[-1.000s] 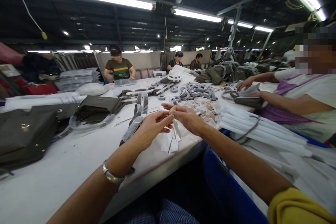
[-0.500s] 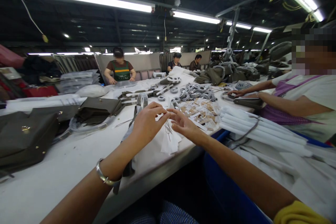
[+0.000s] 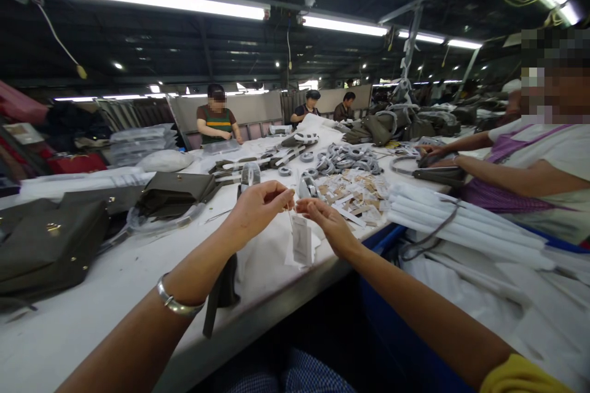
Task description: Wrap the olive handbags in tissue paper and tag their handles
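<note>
Above the table's front edge my left hand [image 3: 259,212] pinches a thin string between thumb and fingertips. From that string hangs a pale rectangular hang tag [image 3: 302,241], below and between both hands. Close on its right, my right hand [image 3: 330,226] is closed at the fingertips by the same string; exactly what sits in its pinch is too small to make out. Behind the tag, white paper pieces [image 3: 315,244] lie on the table. A dark olive strap or bag part [image 3: 225,285] droops over the edge beneath my left forearm.
Olive bags [image 3: 41,239] lie at the left. Behind my hands are grey tape rolls [image 3: 348,159] and a heap of loose tags [image 3: 362,190]. White wrapped bundles [image 3: 461,227] fill a blue bin at the right. A co-worker [image 3: 539,166] handles a bag there; others work across the table.
The hang tag now dangles in view below my fingers. My hands have moved slightly apart and down. The co-worker across the table has shifted their arms.
</note>
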Demonstrator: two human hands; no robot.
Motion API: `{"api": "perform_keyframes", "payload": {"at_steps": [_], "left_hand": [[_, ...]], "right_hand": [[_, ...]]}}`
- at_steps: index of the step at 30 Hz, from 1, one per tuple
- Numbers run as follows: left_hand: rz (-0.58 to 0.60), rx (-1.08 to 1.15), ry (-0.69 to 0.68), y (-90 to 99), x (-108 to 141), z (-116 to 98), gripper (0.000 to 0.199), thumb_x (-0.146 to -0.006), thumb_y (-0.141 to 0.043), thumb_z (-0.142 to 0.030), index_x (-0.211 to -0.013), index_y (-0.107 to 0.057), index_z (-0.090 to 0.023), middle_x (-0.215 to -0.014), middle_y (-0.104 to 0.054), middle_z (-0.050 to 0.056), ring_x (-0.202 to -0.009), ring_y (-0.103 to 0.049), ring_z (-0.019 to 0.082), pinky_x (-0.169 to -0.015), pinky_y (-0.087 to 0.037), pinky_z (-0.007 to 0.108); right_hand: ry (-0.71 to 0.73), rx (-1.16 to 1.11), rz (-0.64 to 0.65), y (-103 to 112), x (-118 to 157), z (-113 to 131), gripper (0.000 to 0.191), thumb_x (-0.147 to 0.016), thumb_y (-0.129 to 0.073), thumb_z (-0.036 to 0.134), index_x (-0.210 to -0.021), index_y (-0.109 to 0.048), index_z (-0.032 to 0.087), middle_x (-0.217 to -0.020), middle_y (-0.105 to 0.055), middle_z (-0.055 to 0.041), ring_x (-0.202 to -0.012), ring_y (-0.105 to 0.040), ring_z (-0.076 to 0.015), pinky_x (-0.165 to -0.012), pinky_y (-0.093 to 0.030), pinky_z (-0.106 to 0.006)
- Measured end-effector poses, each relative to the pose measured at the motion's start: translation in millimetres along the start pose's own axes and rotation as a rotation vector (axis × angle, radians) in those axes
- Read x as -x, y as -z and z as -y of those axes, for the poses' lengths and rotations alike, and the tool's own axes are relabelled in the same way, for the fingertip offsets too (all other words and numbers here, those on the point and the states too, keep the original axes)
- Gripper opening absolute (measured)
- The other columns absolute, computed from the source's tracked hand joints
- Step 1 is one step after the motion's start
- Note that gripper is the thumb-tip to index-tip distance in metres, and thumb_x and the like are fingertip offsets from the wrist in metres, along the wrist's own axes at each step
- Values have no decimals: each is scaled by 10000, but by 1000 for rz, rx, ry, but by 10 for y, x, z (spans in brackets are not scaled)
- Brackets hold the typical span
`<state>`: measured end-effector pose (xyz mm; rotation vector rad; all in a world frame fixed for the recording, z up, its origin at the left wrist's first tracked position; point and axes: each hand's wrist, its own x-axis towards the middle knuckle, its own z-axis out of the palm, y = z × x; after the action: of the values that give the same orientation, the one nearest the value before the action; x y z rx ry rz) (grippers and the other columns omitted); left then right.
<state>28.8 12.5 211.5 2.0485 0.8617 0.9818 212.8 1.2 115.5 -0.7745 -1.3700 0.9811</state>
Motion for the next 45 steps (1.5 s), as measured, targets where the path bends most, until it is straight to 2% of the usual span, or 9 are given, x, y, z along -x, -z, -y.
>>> {"api": "perform_keyframes", "payload": {"at_steps": [7, 12, 15, 18, 23, 34, 37, 40, 45], "left_hand": [[-10, 126, 38, -63, -1, -63, 350, -881, -601, -481, -755, -621, -155, -760, -660, 38, -756, -608, 153, -771, -526, 286], [0, 361, 126, -75, 21, -24, 351, -856, -651, -491, -755, -572, -164, -640, -531, -27, -582, -494, 84, -620, -490, 213], [47, 485, 164, -38, 32, 23, 330, -858, -669, -467, -777, -571, -162, -591, -408, -65, -466, -293, 35, -435, -301, 137], [67, 574, 155, 0, 38, 39, 305, -860, -681, -435, -798, -591, -150, -602, -383, -63, -457, -226, 26, -385, -159, 145], [40, 730, 138, 27, 66, 5, 252, -822, -730, -349, -769, -603, -138, -617, -421, -47, -493, -313, 27, -440, -269, 130], [215, 744, 160, 130, 217, 39, 231, -823, -701, -337, -708, -611, -158, -494, -327, -70, -425, -160, 39, -419, -132, 204], [183, 723, 153, 132, 214, 48, 245, -832, -692, -348, -704, -599, -161, -520, -337, -63, -447, -199, 46, -429, -159, 200], [138, 695, 140, 132, 203, 38, 239, -857, -673, -360, -749, -614, -156, -549, -363, -54, -484, -272, 53, -454, -227, 185], [90, 643, 123, 235, 194, 18, 246, -893, -643, -388, -794, -622, -163, -604, -448, -40, -525, -390, 59, -499, -344, 174]], "right_hand": [[163, 88, 82, -115, 91, 16, 522, -819, -742, 422, -1282, -553, 272, -1299, -611, -58, -1220, -562, -227, -1095, -395, -399], [62, -24, 84, -149, 49, -92, 390, -770, -780, 395, -1096, -658, 217, -994, -694, -33, -935, -642, -186, -899, -496, -344], [-35, -100, 109, -155, 75, -78, 322, -757, -783, 418, -955, -711, 176, -821, -666, -9, -741, -588, -140, -723, -476, -287], [-135, -186, 111, -163, 134, -54, 469, -742, -798, 420, -1132, -683, 186, -684, -570, 48, -589, -470, -86, -589, -386, -240], [-216, -215, 211, -158, 190, -86, 654, -769, -788, 415, -1337, -558, 185, -678, -567, 52, -628, -499, -94, -639, -381, -243], [-226, 30, 586, -12, 164, -211, 612, -890, -651, 441, -1418, -493, 176, -686, -588, 42, -632, -523, -98, -633, -410, -228], [-69, 219, 460, -75, 171, -200, 566, -893, -634, 464, -1392, -533, 215, -1071, -699, -68, -947, -635, -189, -876, -483, -349], [106, 228, 250, -227, 151, -104, 553, -893, -630, 490, -1402, -519, 304, -1433, -523, -62, -1282, -510, -237, -1092, -378, -423], [42, -155, 237, -573, 49, 21, 504, -861, -660, 530, -1287, -618, 262, -982, -711, -41, -1046, -651, -226, -993, -477, -420]]}}
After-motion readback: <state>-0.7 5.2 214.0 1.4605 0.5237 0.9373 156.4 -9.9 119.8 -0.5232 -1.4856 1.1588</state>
